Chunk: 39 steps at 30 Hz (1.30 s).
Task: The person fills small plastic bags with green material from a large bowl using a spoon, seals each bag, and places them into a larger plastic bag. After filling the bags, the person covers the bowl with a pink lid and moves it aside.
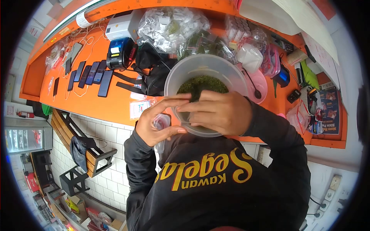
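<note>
Over a clear tub point(192, 63) of green flakes point(202, 82)
1 clear bag point(161, 122) gripped in left hand point(148, 125); right hand point(221, 113) beside it pinched, contents unseen.

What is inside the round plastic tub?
Green dried flakes show in the tub, on its far side. The right hand covers the near side, so what lies there is hidden. The left hand holds a bag.
</note>
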Motion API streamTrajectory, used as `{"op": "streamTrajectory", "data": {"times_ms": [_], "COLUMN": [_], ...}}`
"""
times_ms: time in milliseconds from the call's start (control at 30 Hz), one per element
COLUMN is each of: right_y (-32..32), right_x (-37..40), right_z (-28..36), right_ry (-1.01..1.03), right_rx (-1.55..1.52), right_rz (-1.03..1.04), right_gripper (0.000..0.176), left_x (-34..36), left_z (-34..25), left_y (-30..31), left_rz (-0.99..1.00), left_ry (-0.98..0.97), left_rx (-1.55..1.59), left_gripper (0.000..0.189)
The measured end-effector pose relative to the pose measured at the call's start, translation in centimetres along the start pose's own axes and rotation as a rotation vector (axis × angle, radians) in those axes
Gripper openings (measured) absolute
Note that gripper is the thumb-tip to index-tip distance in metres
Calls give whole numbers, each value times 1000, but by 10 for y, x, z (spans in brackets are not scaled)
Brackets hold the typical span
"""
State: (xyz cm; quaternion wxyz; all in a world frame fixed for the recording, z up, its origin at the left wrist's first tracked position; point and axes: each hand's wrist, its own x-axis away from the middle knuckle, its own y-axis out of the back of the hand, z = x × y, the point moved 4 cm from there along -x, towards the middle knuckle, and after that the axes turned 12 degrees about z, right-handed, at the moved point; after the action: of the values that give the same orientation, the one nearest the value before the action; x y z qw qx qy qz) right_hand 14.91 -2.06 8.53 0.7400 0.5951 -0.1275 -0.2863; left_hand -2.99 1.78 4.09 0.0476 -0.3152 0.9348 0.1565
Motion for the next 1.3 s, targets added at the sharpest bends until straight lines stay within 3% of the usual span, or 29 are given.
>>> {"op": "streamTrajectory", "data": {"times_ms": [67, 133, 167, 233, 367, 400, 467, 533, 600, 633, 700, 733, 800, 867, 933, 1000, 1067, 1133, 1267, 1300], "right_y": [3, 4, 1, -49, -145, -153, -167, -179, -180, -179, -190, -188, -180, -148, -116, -87, -54, -15, 29, 37], "right_x": [-10, -18, -21, -22, -26, -32, -36, -32, -29, -31, -28, -29, -26, -21, -13, 0, 11, 26, 49, 52], "right_z": [-9, -39, -57, -100, -108, -105, -98, -100, -107, -109, -118, -121, -130, -128, -130, -126, -115, -100, -70, -58], "right_ry": [38, 22, -226, -328, -181, -178, -121, -181, -438, -440, -811, -810, -886, -853, -856, -789, -718, -698, -606, -544], "right_rx": [-107, -601, -588, -277, 15, 10, 157, 37, -231, -230, -1175, -1175, -1475, -1477, -1383, -1371, -1355, -1235, -1041, -929], "right_rz": [-57, -222, -80, 267, 661, 665, 761, 673, 480, 480, 529, 524, 339, 277, 83, -21, -124, -399, -668, -727], "right_gripper": [17, 21, 25, 30, 32, 32, 28, 22, 22, 22, 26, 26, 29, 29, 29, 28, 28, 27, 22, 20], "left_x": [19, 34, 38, 49, 63, 68, 80, 86, 85, 85, 85, 84, 78, 77, 66, 58, 40, 22, -12, -21], "left_z": [14, 28, 27, 33, 39, 39, 42, 47, 49, 51, 54, 54, 50, 49, 41, 41, 39, 37, 38, 41], "left_y": [-4, -1, -2, -7, -19, -20, -19, -18, -12, -11, -8, -5, -3, 1, 4, 8, 10, 5, -9, -15], "left_rz": [-69, -61, -28, 37, 134, 129, -19, -96, -168, -172, -192, -213, -225, -319, -318, -416, -387, -348, -344, -365], "left_ry": [312, 291, 212, 65, -46, -43, 2, 39, 6, 6, -9, -22, -21, -24, -22, -14, -53, 68, 245, 176], "left_rx": [396, 435, 490, 542, 612, 616, 678, 704, 747, 715, 686, 657, 630, 646, 594, 685, 690, 671, 538, 505], "left_gripper": [41, 47, 47, 51, 60, 60, 64, 66, 68, 68, 69, 69, 71, 74, 72, 65, 54, 47, 46, 46]}}
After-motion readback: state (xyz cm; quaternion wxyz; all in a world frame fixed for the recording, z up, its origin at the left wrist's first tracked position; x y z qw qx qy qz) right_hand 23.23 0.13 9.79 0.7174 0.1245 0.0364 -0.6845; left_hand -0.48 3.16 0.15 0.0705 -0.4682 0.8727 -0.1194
